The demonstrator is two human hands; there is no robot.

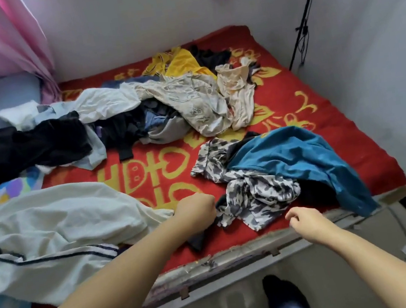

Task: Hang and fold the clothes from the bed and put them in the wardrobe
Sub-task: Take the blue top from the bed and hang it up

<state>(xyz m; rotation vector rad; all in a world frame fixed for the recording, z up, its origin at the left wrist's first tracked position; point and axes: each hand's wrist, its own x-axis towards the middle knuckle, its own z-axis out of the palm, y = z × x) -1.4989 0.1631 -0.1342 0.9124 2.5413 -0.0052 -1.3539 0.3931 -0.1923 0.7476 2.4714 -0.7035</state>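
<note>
The clothes lay scattered over the red bedspread [294, 102]: a mixed heap [152, 108] at the far middle, a teal garment [295, 155] over a black-and-white patterned one [250, 191] near right, a cream garment with dark stripes [49, 231] near left. The left hand [196, 212] was curled at the cream garment's edge, beside a dark scrap; whether it gripped cloth I could not tell. The right hand [306, 220] hovered loosely curled and empty over the near bed edge, well apart from the left. All looked light, limp and crumpled; probably best lifted by shoulders or waistband, then shaken out; pulling one piece might drag its neighbours along.
</note>
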